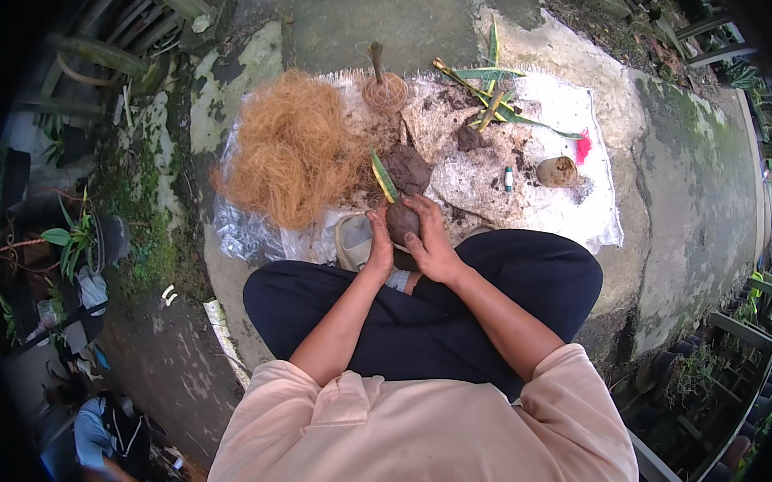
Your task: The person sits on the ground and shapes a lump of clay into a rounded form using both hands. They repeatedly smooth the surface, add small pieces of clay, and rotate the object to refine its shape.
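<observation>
Between my left hand [379, 242] and my right hand [430, 238] is a ball of dark, wet soil or clay [400, 223], pressed from both sides. A yellow-edged snake plant leaf cutting [383, 174] stands up from the far end of this ball. Just beyond lies a larger mound of the same dark soil [408, 167], nearly touching the ball. To the left a big heap of loose tan coconut-like fibre [296, 148] spreads over the sacking. Farther off sits a fibre ball bound with thread [384, 93], a stem rising from it.
White woven sacking [557, 99] covers the concrete before my crossed legs. On it lie snake plant leaves [493, 73], a small soil lump [471, 139], a small green-and-white tube [508, 179], a soil-stained cup [556, 171] and red string [583, 148]. Another person [104, 429] is at lower left.
</observation>
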Demonstrator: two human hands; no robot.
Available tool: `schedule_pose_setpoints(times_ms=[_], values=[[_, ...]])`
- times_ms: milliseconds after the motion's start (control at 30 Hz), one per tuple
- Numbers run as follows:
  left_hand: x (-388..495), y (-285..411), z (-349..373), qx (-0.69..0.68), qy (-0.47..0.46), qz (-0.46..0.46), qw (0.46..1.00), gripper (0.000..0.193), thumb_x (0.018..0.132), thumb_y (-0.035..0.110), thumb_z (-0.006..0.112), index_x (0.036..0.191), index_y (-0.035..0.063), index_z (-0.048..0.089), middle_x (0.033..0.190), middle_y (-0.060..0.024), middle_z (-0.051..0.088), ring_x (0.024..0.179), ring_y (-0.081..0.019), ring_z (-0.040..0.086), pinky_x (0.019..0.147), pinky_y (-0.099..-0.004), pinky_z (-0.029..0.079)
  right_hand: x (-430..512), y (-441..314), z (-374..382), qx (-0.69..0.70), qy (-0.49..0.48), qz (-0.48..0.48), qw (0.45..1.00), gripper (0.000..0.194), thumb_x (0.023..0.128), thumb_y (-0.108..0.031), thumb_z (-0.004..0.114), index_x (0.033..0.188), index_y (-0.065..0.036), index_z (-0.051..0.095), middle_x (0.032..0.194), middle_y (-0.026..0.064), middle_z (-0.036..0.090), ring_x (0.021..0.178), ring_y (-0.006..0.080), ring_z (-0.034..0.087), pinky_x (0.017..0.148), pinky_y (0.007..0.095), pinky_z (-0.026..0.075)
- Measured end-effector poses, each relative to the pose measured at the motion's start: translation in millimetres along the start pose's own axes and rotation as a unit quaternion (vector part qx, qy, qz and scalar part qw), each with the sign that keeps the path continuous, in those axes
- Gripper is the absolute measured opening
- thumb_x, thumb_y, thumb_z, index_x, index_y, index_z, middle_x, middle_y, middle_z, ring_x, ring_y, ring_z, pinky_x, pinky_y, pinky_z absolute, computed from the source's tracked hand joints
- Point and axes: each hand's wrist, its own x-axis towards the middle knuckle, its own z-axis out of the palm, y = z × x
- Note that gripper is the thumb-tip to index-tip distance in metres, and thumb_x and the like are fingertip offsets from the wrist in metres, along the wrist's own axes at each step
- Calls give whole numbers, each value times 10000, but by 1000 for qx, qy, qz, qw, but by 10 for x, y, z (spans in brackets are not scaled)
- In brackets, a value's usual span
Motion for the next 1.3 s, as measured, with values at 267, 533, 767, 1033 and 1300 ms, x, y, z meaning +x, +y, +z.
schedule_pose_setpoints(times_ms=[267,533,767,1033,1300], values=[[49,-43,-48,19,-14,-33,999,934,911,793,77,1594,156,72,1624,-117,160,1495,-295,152,1207,-425,109,-7,188,15,22,4,17,1000,500,985,-287,469,1416,-47,388,1413,252,339,1345,429,329,1146,468,252],[94,18,-12,-20,-11,-33,999,958,899,801,62,1589,139,113,1640,-116,107,1513,-271,73,1211,-424,37,35,423,96,223,-3,152,963,661,1008,-584,350,1453,-96,377,1446,190,324,1376,358,318,1143,460,258],[109,112,4,-71,-18,-32,997,1011,852,856,99,1582,160,174,1639,-114,115,1513,-287,64,1207,-462,16,102,201,-12,377,-30,279,883,677,1000,-618,363,1493,-158,300,1498,104,306,1404,277,314,1105,449,345],[95,218,81,-52,8,-34,998,949,892,821,156,1569,160,230,1630,-113,148,1509,-278,92,1205,-463,22,140,282,-22,237,-24,212,948,559,1017,-356,488,1478,-82,330,1459,176,351,1409,294,300,1147,398,267],[64,230,108,-50,10,-34,998,907,926,782,167,1565,141,230,1614,-129,175,1498,-281,131,1205,-465,72,135,279,-16,193,-9,193,962,651,915,-250,665,1459,-56,363,1428,186,432,1353,315,406,1123,393,318]])
